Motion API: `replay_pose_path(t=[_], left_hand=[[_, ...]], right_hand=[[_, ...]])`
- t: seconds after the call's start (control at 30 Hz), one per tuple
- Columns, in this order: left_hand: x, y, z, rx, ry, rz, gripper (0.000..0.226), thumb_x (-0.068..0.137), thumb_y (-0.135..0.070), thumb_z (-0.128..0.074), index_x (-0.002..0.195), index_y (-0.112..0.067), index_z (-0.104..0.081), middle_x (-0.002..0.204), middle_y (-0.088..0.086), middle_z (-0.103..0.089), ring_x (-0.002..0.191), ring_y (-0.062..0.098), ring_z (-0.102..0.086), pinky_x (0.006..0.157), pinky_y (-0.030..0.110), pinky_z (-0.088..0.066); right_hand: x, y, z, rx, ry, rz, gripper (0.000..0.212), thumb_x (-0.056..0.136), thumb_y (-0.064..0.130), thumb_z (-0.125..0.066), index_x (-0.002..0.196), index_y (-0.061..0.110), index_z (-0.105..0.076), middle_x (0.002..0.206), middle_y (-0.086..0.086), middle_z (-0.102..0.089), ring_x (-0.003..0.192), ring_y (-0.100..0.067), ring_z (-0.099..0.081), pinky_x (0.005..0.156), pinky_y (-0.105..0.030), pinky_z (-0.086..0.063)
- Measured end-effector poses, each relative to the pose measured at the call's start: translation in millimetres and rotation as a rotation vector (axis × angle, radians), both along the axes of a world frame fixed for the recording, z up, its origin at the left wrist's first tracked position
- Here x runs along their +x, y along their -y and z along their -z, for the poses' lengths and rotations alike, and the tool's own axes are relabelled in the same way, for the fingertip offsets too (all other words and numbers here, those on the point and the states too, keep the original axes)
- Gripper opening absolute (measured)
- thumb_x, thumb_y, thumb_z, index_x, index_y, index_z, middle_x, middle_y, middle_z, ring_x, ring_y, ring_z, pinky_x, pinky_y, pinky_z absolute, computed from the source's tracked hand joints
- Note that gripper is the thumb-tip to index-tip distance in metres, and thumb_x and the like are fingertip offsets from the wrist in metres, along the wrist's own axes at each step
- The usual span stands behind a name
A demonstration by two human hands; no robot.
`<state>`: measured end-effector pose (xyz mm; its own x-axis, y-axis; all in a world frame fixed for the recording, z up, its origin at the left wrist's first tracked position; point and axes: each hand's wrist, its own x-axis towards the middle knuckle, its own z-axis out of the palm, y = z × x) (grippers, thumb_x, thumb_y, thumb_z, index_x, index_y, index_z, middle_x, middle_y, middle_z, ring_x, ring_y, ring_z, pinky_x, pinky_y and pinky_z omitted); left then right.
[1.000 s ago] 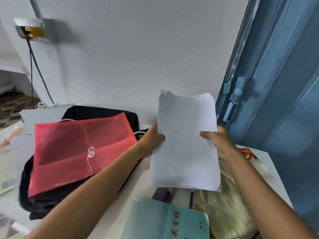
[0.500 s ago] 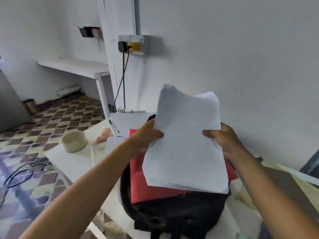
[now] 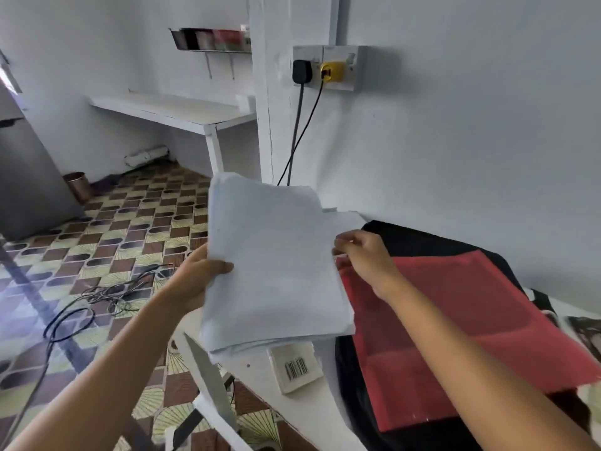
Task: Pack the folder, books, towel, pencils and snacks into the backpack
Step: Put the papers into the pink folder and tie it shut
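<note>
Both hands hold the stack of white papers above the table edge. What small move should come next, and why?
Probably carry the stack of white papers a little to the right, toward the red folder. The left hand grips one side, the right hand pinches the other, and the stack hangs partly over the floor, while the folder lies flat on the black backpack.

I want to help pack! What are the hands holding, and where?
A stack of papers: left hand grips its left edge, right hand pinches its right edge.

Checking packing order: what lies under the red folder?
The red folder lies on the black backpack, whose edges show around it. The backpack's opening and contents are covered.
</note>
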<state>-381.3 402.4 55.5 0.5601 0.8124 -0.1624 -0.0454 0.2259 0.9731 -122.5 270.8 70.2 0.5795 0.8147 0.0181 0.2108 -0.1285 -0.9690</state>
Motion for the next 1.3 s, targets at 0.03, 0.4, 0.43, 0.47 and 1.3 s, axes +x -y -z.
replay_pose_path(t=[0.03, 0.4, 0.43, 0.47, 1.3], left_hand=[[-10, -4, 4, -0.008, -0.001, -0.023, 0.037, 0.081, 0.015, -0.051, 0.113, -0.003, -0.058, 0.099, 0.016, -0.070, 0.076, 0.026, -0.072, 0.060, 0.036, -0.059], [-74, -20, 18, -0.061, -0.077, -0.169, 0.056, 0.069, 0.008, -0.060, 0.124, 0.000, -0.052, 0.116, 0.027, -0.061, 0.091, 0.041, -0.063, 0.078, 0.051, -0.056], [-73, -20, 17, -0.076, -0.072, -0.164, 0.062, 0.063, 0.004, -0.060, 0.124, 0.001, -0.052, 0.114, 0.026, -0.062, 0.087, 0.040, -0.065, 0.072, 0.049, -0.058], [-71, -18, 16, -0.089, -0.074, -0.172, 0.063, 0.060, 0.002, -0.059, 0.123, 0.001, -0.053, 0.110, 0.025, -0.063, 0.084, 0.038, -0.066, 0.068, 0.048, -0.059], [-19, -99, 16, -0.292, -0.122, 0.037, 0.035, 0.098, -0.007, -0.034, 0.079, 0.000, -0.063, 0.071, 0.015, -0.066, 0.051, 0.021, -0.066, 0.047, 0.024, -0.053]], right_hand=[[-3, -3, 0, 0.008, 0.104, 0.011, 0.010, 0.090, 0.008, -0.059, 0.098, 0.007, -0.065, 0.087, -0.011, -0.069, 0.064, -0.018, -0.064, 0.059, -0.026, -0.053], [-26, -42, 6, -0.115, 0.851, -0.159, 0.021, 0.089, 0.012, -0.051, 0.103, 0.009, -0.067, 0.101, -0.006, -0.069, 0.096, -0.025, -0.062, 0.076, -0.031, -0.048], [-30, -48, 7, -0.155, 0.908, -0.165, 0.021, 0.090, 0.016, -0.052, 0.105, 0.009, -0.065, 0.102, -0.007, -0.066, 0.095, -0.027, -0.060, 0.073, -0.031, -0.046], [-34, -55, 8, -0.208, 0.950, -0.166, 0.024, 0.090, 0.021, -0.052, 0.107, 0.008, -0.062, 0.104, -0.009, -0.063, 0.095, -0.028, -0.058, 0.071, -0.031, -0.044], [-130, -90, 11, -0.207, 1.316, -0.770, 0.027, 0.079, -0.002, -0.049, 0.099, 0.013, -0.059, 0.109, -0.004, -0.062, 0.102, -0.030, -0.059, 0.076, -0.038, -0.050]])
